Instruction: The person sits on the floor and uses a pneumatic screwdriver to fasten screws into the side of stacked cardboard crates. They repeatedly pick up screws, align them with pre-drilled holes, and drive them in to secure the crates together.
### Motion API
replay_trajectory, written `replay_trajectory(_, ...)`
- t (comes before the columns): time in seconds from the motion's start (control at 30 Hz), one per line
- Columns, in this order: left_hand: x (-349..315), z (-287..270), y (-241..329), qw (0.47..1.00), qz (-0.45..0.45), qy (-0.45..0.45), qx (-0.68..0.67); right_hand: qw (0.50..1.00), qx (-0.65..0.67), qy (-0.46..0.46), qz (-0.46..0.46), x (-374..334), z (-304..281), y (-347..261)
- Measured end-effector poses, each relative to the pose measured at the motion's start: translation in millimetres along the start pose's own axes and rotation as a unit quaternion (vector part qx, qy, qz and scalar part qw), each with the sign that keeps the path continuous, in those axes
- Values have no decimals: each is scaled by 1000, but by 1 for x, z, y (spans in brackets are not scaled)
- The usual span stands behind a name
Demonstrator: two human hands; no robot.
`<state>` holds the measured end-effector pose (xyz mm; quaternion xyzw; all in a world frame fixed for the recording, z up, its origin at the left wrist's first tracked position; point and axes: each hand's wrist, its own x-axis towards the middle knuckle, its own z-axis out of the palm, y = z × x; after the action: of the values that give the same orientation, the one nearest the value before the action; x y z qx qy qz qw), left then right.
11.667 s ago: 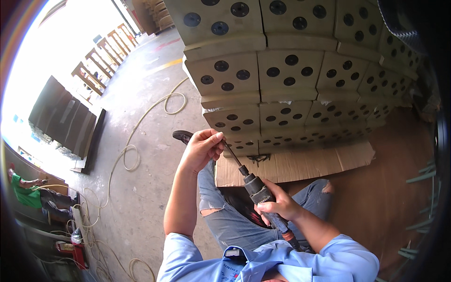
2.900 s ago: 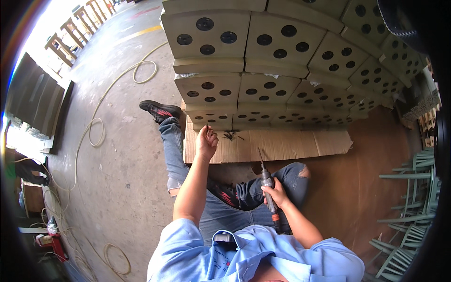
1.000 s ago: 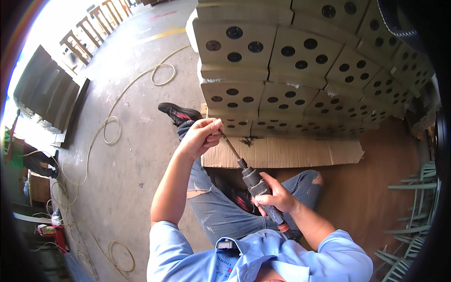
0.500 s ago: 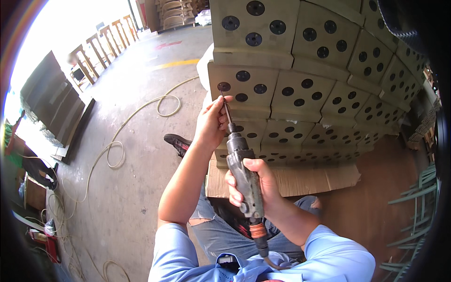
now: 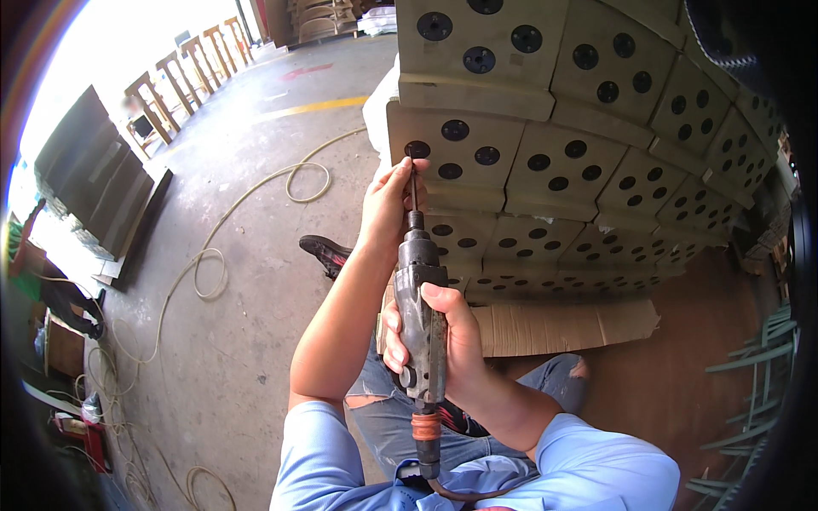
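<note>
My right hand is wrapped round a worn grey pneumatic screwdriver with an orange ring near its hose end. Its long thin bit points away from me. Close to the bit's tip, the fingertips of my left hand pinch around it; whether a screw sits between them is too small to tell. The tip meets a round black disc at the left end of a beige padded block. That block lies in a stack of similar ones, each with several black discs.
A flattened cardboard sheet lies under the stack. At the left, a pale hose loops over the concrete floor. Stacked grey boards stand beyond it, with wooden frames behind. Pale green slatted parts are at the right.
The screwdriver has swung left at its rear and now stands nearly straight in the view. Both hands remain on it and its bit. The stack has shifted slightly right in view.
</note>
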<state>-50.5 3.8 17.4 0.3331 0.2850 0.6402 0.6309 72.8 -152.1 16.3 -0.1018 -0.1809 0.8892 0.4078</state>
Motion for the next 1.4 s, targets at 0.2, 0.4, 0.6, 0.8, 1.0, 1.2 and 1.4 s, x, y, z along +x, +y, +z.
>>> replay_trajectory(0.2,5,-5,-4,1000,7,-24,0,1000,12,-21,-10,3,-1,4)
replay_trajectory(0.4,7,-8,-5,1000,7,-24,-7,1000,12,-13,-19,5,5,6)
replay_trajectory(0.6,-15,0,9,988,10,131,79,999,-1,12,-32,12,23,13)
replay_trajectory(0.8,-76,-13,32,986,87,140,-39,998,51,11,-35,15,32,12)
replay_trajectory(1.0,-112,-3,38,979,122,150,-58,998,33,8,-48,23,29,14)
replay_trajectory(1.2,-107,-26,26,976,65,180,-107,998,7,11,-54,30,26,14)
replay_trajectory(1.4,-105,-54,7,975,15,183,-125,996,1,31,-83,40,22,18)
